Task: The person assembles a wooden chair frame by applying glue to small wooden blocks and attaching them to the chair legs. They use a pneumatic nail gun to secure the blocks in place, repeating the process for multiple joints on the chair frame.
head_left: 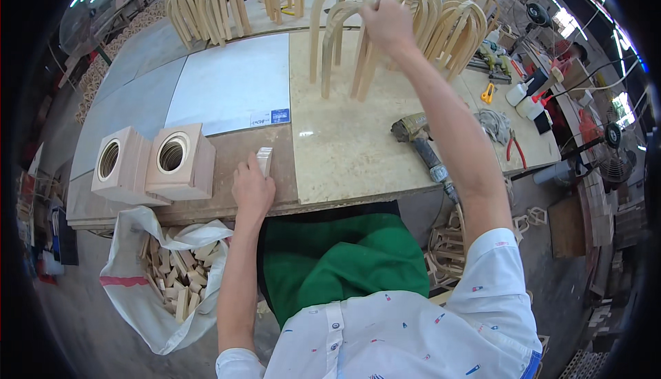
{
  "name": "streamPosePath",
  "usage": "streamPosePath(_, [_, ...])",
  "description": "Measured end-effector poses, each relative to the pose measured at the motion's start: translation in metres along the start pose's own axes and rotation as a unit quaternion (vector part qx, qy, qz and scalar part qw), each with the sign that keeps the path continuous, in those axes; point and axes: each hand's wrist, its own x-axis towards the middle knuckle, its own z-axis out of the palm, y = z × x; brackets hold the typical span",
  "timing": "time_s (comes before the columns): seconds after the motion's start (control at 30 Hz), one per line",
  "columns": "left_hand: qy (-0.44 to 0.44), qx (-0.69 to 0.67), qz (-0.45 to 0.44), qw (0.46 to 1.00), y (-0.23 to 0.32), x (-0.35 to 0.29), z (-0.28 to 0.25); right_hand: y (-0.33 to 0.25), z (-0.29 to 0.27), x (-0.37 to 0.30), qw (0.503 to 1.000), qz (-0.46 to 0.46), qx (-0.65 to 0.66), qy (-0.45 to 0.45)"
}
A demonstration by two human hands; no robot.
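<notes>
White shirt cloth with small printed motifs lies nearest, below a green apron. Left of the apron, short of the white panel, a pale sack holds wood offcuts. Two wooden boxes with round holes stand on the table just short of the panel's near-left corner. Short of its near-right corner, the left hand has its fingertips against a small shiny block, which projects beyond them; whether they clamp it I cannot tell. Right of the panel lies a power tool. Farther off, the right hand has its fingers closed on the top of a bent-wood frame, its legs hanging below them, right of the panel. More wooden arches stand beyond the panel.
</notes>
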Motion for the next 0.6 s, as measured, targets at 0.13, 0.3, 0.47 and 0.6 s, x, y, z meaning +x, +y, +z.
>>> streamPosePath(0.13, [-0.006, 0.007, -0.005, 1.0, -0.001, 0.001, 0.0, -0.03, -0.053, 0.039, 0.997, 0.053, 0.046, 0.035])
streamPosePath(0.3, [0.013, -0.021, 0.027, 0.999, 0.011, 0.003, 0.006, -0.081, -0.171, 0.039, 0.988, -0.003, 0.118, 0.104])
streamPosePath(0.47, [0.016, 0.006, 0.016, 1.0, -0.017, -0.002, 0.003, -0.058, -0.168, -0.035, 0.986, -0.049, 0.15, 0.046])
streamPosePath(0.6, [0.005, 0.004, 0.034, 0.999, -0.021, 0.002, -0.001, -0.036, -0.131, -0.131, 0.981, -0.004, 0.193, -0.016])
